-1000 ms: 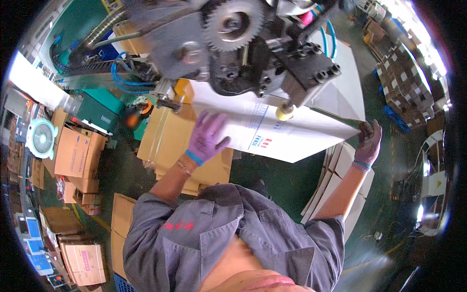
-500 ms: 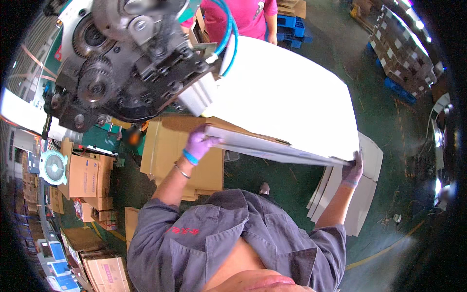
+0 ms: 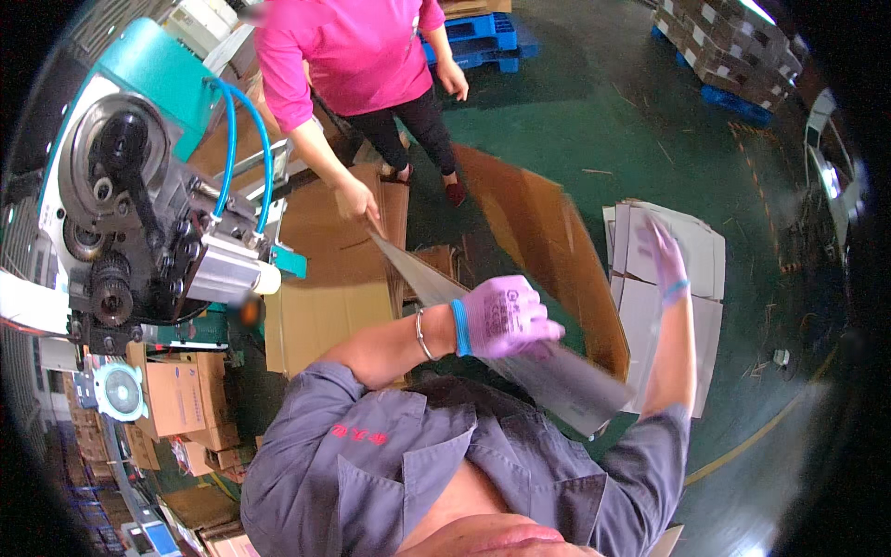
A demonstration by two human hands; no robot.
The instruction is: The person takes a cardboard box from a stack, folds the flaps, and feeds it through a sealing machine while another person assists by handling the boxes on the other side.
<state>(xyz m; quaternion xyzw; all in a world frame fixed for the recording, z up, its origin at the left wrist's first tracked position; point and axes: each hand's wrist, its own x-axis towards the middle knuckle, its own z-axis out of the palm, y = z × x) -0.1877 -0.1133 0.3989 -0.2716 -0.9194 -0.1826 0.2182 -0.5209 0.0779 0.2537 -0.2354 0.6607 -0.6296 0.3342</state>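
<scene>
A large carton sheet [image 3: 580, 385], folded and tilted, hangs in front of me, with a white-grey outer panel and a brown inner face. My left hand [image 3: 506, 317], in a purple glove, is closed at the panel's upper edge; its fingertips are partly hidden. My right hand [image 3: 661, 252], gloved too and slightly blurred, has its fingers stretched out over a stack of white carton sheets [image 3: 682, 325] on the floor to the right. A co-worker's hand [image 3: 356, 199] is at the carton's far left corner.
A machine with dark gears [image 3: 111, 186] and blue hoses stands at the left. Flat brown cardboard [image 3: 320, 278] lies beside it. The co-worker in a pink shirt [image 3: 362, 56] stands opposite. Blue pallets [image 3: 483, 42] and a wrapped box stack [image 3: 724, 51] are farther back.
The carton has come away from the machine, swung down and tilted. My left hand has moved right; my right hand has released its edge and moved up. The co-worker has reached in.
</scene>
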